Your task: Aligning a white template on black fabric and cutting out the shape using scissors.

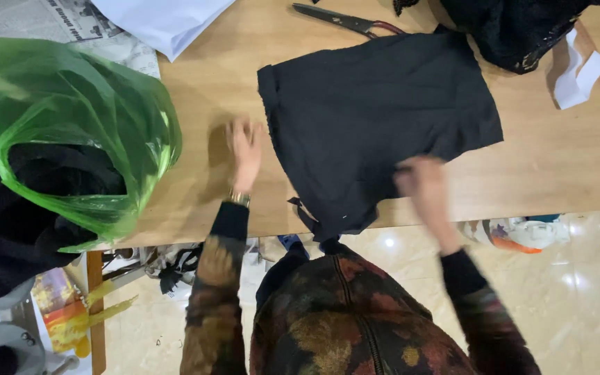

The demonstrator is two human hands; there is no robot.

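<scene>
A black piece of cloth (376, 118) lies spread flat on the wooden table (210, 90), its lower corner hanging over the near edge. My left hand (246, 149) rests flat on the bare wood with fingers apart, just left of the cloth's left edge. My right hand (421, 182) is blurred and sits on the cloth's lower right edge; whether it grips the cloth is unclear.
A green plastic bag (85, 125) holding dark cloth stands at the left. Scissors (345, 21) lie at the back, next to a heap of black fabric (515, 28). White paper (164, 21), newspaper (57, 21) and a white strip (578, 76) lie around. Clutter sits on the floor below.
</scene>
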